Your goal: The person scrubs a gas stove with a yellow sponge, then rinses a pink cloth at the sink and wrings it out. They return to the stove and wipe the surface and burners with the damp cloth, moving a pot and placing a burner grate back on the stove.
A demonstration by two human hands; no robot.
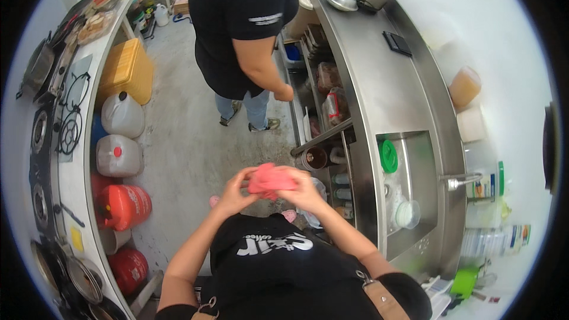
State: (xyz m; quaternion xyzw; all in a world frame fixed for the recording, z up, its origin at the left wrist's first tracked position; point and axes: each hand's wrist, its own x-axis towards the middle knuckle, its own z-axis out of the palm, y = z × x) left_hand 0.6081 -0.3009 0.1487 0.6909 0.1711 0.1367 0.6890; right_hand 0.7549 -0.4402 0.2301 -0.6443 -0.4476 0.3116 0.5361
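Observation:
A bunched pinkish-red cloth [271,181] is held up in front of my body, above the floor. My left hand [236,192] grips its left side, fingers closed on the fabric. On the opposite side, my right hand [306,190] also has hold of it, thumb and fingers curled around the folds. Parts of my fingertips are hidden behind the cloth.
Another person [240,29] in a black shirt stands ahead. To the right runs a steel counter [391,92] with a sink [422,189] holding a green lid and a clear container. Jugs [121,115], red gas cylinders [129,206] and a stove [40,160] line the left.

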